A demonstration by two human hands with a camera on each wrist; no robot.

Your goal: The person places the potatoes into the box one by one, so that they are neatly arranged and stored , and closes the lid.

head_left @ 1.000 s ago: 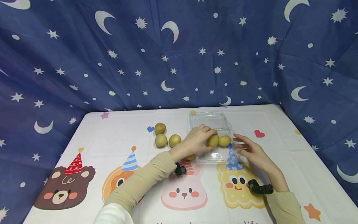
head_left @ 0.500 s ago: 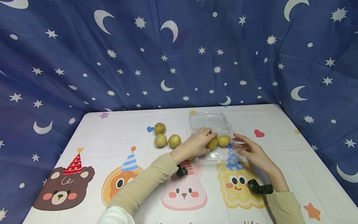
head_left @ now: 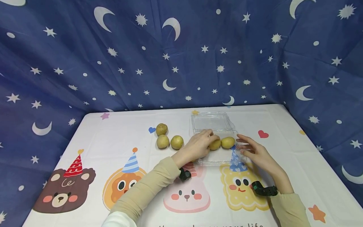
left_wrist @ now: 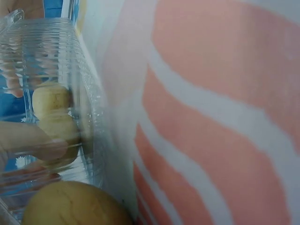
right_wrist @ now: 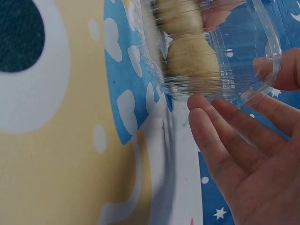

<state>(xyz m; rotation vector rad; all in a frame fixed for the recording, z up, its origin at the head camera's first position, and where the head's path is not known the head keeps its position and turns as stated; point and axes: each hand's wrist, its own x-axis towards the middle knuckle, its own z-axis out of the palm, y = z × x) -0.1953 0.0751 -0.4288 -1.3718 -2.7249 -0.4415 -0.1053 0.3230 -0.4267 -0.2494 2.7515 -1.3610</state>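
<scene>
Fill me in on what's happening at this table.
A person is handling potatoes and a clear plastic container, its lid open. The left hand grips one potato inside, beside a second potato. The right hand is at the container's right side. Three more potatoes lie on the tablecloth to the left; another potato, close up in the left wrist view, is near the container.
</scene>
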